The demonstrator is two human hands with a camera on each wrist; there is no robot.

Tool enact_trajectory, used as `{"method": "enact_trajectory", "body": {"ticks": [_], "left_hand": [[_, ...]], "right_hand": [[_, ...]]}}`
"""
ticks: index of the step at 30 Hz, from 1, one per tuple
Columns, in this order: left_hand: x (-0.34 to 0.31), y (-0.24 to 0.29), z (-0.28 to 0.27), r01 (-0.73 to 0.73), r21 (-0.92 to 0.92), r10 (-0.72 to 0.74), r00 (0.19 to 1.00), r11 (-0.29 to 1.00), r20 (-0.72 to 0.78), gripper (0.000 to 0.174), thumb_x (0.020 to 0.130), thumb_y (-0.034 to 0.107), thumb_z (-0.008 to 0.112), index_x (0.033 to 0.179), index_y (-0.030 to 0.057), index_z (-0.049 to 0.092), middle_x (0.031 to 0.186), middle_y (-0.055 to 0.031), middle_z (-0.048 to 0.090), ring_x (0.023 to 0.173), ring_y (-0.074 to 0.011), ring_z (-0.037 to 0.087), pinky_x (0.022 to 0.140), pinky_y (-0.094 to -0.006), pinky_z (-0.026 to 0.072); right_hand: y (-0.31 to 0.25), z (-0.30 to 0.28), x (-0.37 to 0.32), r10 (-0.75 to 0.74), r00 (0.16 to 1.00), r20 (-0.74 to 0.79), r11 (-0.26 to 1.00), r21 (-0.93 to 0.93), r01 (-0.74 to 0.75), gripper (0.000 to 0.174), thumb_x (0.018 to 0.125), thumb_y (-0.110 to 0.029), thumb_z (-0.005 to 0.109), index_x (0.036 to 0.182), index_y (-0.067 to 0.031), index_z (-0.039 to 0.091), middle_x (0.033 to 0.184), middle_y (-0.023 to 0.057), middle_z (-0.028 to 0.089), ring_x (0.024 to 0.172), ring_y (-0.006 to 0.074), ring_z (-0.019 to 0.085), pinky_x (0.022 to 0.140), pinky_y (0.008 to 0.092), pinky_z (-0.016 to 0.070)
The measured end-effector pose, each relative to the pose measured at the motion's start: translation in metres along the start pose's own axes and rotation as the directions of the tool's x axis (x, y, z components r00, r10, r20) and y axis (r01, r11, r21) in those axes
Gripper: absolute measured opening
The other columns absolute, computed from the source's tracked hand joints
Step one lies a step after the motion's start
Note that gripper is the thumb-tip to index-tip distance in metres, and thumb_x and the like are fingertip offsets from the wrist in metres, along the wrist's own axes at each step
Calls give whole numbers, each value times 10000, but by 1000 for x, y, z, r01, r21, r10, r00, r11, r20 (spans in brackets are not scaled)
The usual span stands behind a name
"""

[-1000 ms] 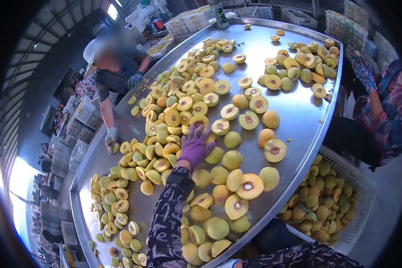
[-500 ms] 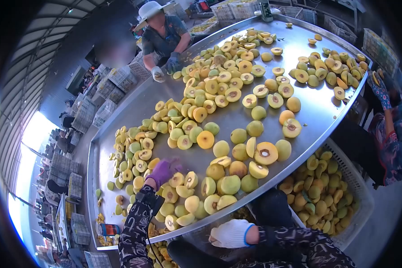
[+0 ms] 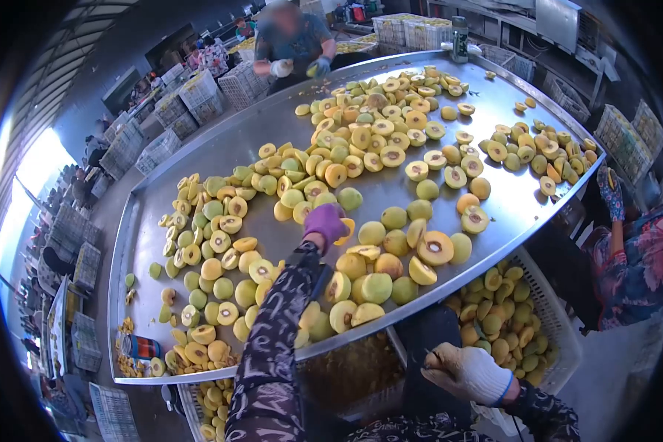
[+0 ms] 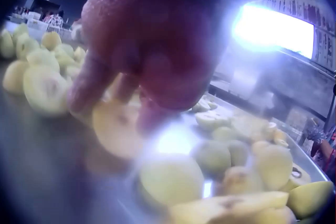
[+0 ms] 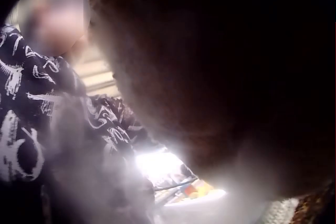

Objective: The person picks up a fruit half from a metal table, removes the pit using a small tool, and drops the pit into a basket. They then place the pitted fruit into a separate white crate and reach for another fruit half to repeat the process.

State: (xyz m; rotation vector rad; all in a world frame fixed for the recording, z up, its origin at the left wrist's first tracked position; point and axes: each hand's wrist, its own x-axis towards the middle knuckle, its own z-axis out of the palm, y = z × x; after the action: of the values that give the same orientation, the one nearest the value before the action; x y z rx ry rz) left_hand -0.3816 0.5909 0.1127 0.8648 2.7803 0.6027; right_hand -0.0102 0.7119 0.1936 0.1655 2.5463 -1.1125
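My left hand (image 3: 325, 223), in a purple glove, is over the middle of the metal table (image 3: 221, 155) with its fingers curled round a halved yellow fruit (image 3: 345, 231). In the left wrist view the gloved fingers (image 4: 89, 85) pinch that fruit half (image 4: 118, 129) close to the metal surface. Halved fruits with brown centres lie around it. My right hand (image 3: 470, 372), in a white glove, is in front of the table's near edge, fingers curled; whether it holds anything is unclear. The right wrist view is mostly dark and blurred.
A crate of fruit (image 3: 560, 353) stands below the table's near right edge. A striped can (image 3: 140, 346) sits at the left corner, a jar (image 3: 460, 40) at the far edge. One person works across the table, another sits at the right.
My left hand has moved from the near-left fruits to the table's middle and now grips a fruit half. My right hand has shifted right. The person opposite has raised their hands from the table.
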Motion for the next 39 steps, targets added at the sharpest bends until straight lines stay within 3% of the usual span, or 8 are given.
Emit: {"method": "enact_trajectory", "body": {"ticks": [4,11,20,27,30,32,34,39], "left_hand": [[-100,-28,-17,-176,-945,-217,946,276,-240,340,740,177,637,1052,48,588,911,-60,631,724,-160,622,569,-240,489],[-256,-1,4,-197,-953,-495,867,-230,-59,615,950,591,320,1186,66,535,1035,-145,615,831,-314,640,546,-341,538],[-299,35,28,-275,-843,-532,674,462,-512,474,1015,386,357,1096,-33,565,935,-134,650,843,-194,599,782,-322,493],[-305,38,28,-266,-804,-577,581,532,-574,366,1016,270,407,1073,-43,589,869,-127,662,762,-146,600,736,-269,484],[-312,36,22,-94,-807,-602,618,583,-506,364,1016,271,407,1112,-40,571,840,-125,659,735,-139,593,692,-259,481],[-317,35,22,-224,-840,-603,608,494,-516,303,997,207,453,1108,-47,577,815,-121,665,707,-126,592,662,-257,479],[-325,35,21,-251,-842,-609,596,478,-524,318,1001,221,439,1105,-46,576,801,-122,660,705,-130,596,660,-264,482],[-387,-36,20,1,-617,-592,283,787,-755,325,983,253,472,1093,-28,594,860,-114,651,709,-158,602,664,-273,492]], "right_hand": [[9,50,29,6,994,-109,989,151,11,253,905,-326,569,966,-83,537,784,191,630,748,389,622,651,441,482],[-37,121,81,-269,901,-339,856,344,386,205,919,-281,558,939,-78,535,714,210,592,688,418,588,577,490,418],[-72,145,66,-180,946,-271,969,117,218,249,928,-330,537,950,-82,552,690,200,605,679,398,612,577,487,463],[-77,163,69,-143,956,-258,966,173,191,319,950,-358,494,926,-45,549,653,180,601,622,358,620,569,454,476],[-66,140,84,-262,958,114,739,662,123,354,963,-373,483,869,-41,564,604,82,567,503,230,571,482,344,460],[-63,114,94,-475,485,734,442,676,-590,379,986,-374,440,780,-72,539,580,-15,484,443,94,462,396,227,368],[-64,138,80,-450,603,658,296,747,-595,390,996,-378,403,712,-122,485,555,-52,431,411,51,403,351,191,297],[-21,155,104,-786,281,551,96,557,-825,381,991,-370,381,728,-117,489,547,-26,427,390,76,405,339,213,314]]}}
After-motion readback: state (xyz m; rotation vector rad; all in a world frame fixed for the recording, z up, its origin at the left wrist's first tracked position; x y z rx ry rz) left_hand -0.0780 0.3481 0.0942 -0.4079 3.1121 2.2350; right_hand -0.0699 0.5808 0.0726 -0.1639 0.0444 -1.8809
